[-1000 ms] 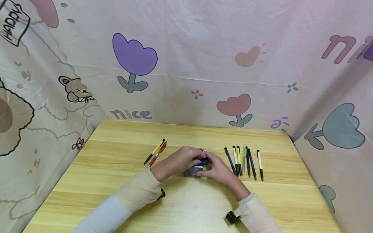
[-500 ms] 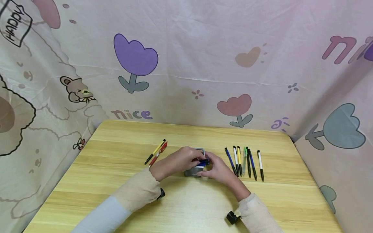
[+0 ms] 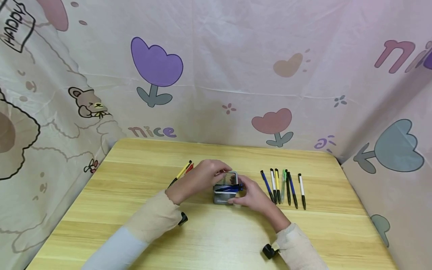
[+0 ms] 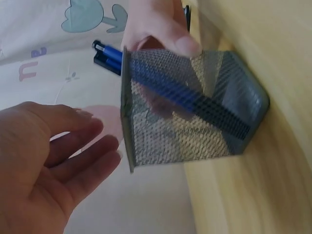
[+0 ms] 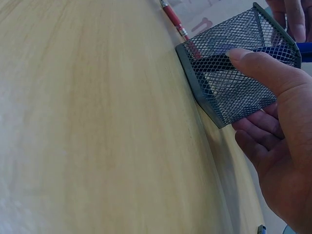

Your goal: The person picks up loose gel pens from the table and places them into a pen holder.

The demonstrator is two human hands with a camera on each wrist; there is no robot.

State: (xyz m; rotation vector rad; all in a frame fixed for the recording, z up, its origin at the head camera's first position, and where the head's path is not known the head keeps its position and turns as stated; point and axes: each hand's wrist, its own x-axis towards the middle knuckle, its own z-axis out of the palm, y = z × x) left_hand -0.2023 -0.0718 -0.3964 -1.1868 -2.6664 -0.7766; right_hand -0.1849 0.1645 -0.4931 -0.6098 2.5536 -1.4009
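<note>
The right hand point(image 3: 253, 193) curls firmly round the mesh holder point(image 3: 222, 200), the blue pens point(image 3: 230, 188) leaning inside towards its fingers. Just left of that grip, the left hand point(image 3: 206, 177) has let those pens go, fingers loose and holding nothing, so the holder seems to bear them alone. Tabletop point(image 3: 216, 240) gives most room on the near side; rightward lies a row of pens point(image 3: 282, 186), leftward a yellow pen point(image 3: 182, 171), and beyond, the far edge point(image 3: 256, 149).

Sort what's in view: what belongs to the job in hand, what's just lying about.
Apparently in the job:
mesh holder, gripped by the right hand
blue pens inside it
left hand, close by, holding nothing

Apparently lying about:
yellow pen and red pen, left
seven pens, right
</note>
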